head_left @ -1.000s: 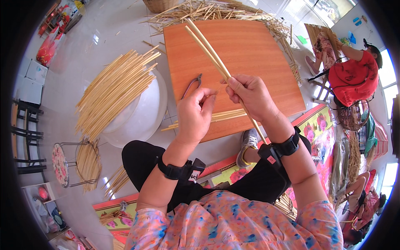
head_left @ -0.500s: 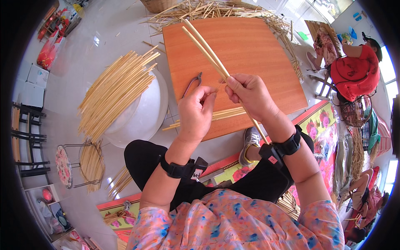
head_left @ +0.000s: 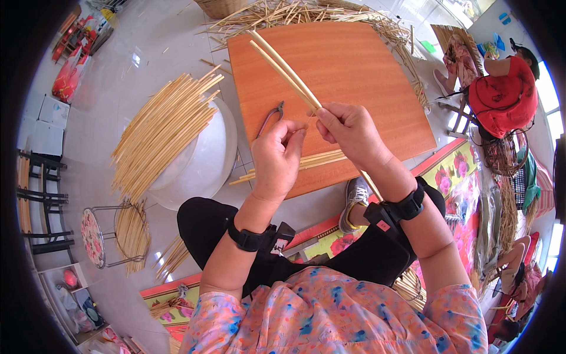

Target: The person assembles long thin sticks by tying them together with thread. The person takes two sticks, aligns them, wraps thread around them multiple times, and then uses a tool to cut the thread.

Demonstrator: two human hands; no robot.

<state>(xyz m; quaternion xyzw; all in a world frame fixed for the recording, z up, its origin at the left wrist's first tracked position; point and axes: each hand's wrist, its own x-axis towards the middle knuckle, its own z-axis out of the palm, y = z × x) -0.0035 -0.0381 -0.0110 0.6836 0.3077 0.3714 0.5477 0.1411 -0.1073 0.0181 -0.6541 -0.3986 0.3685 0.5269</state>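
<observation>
My right hand (head_left: 351, 133) grips two long pale sticks (head_left: 283, 68), which spread slightly toward their upper ends and run down below it. My left hand (head_left: 276, 154) is just left of it, thumb and index fingertip pinched on something too small to make out. Both are over a square orange-brown wooden table (head_left: 330, 68). Dark-handled pliers (head_left: 270, 118) lie on the table beyond my left hand. A few more sticks (head_left: 318, 159) lie along its near edge, partly behind my hands.
A stick bundle (head_left: 159, 130) rests on a white round surface (head_left: 188, 177) at left, near a folding stool (head_left: 93, 236). Loose straw (head_left: 300, 13) heaps behind the table. A co-worker in red (head_left: 501, 100) sits at right; another person (head_left: 519, 271) is lower right. Floral mats (head_left: 445, 174) cover floor nearby.
The two sticks' upper ends have swung a little to the left, and my right hand has risen very slightly with them. My left hand keeps its pinch in much the same place.
</observation>
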